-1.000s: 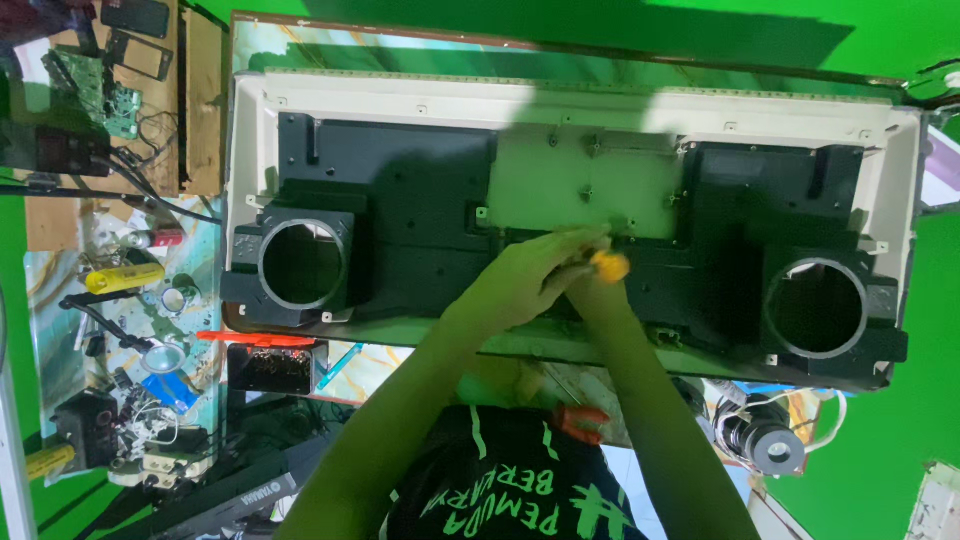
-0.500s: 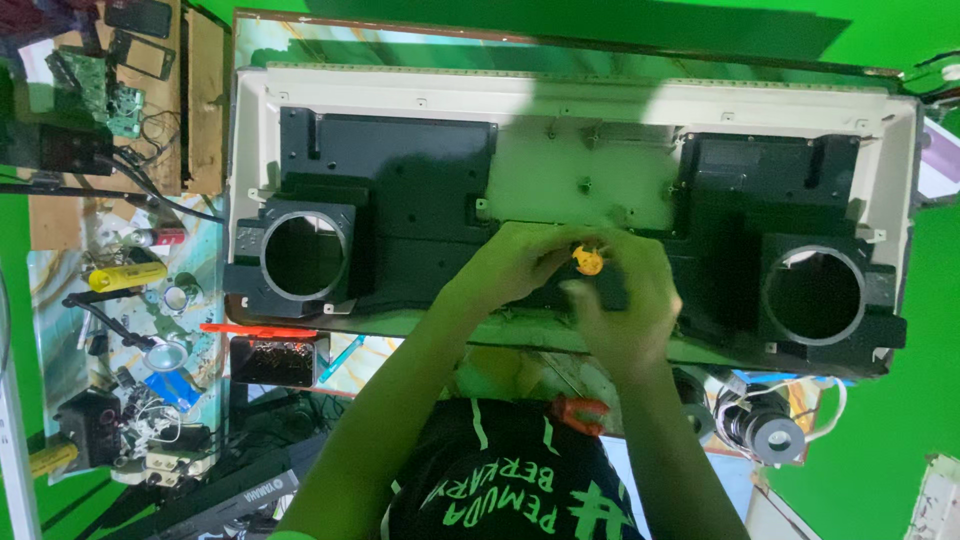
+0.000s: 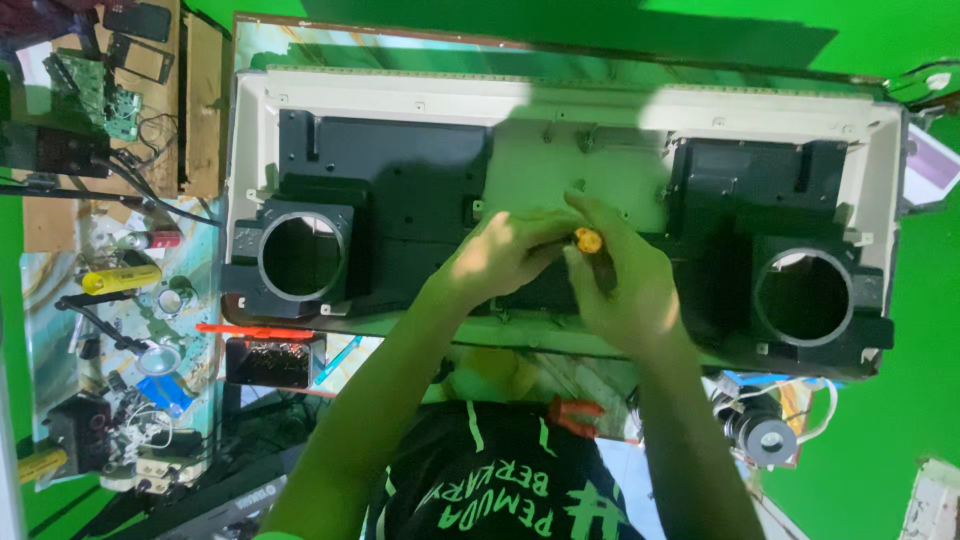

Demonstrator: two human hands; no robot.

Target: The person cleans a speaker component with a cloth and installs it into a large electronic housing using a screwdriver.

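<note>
Hands: left hand (image 3: 505, 255), right hand (image 3: 625, 290) grip screwdriver (image 3: 587, 241) | cabinet (image 3: 400, 100): speaker openings hollow

A matt black plastic rear panel (image 3: 390, 190) is seen set in a smooth, off-white plastic frame (image 3: 400, 100). A pale, dull metal plate (image 3: 560, 170) is mounted at the centre. A glossy yellow plastic screwdriver handle (image 3: 586, 240) is gripped. A rough wooden board (image 3: 205, 100) is seen at the side.
</note>
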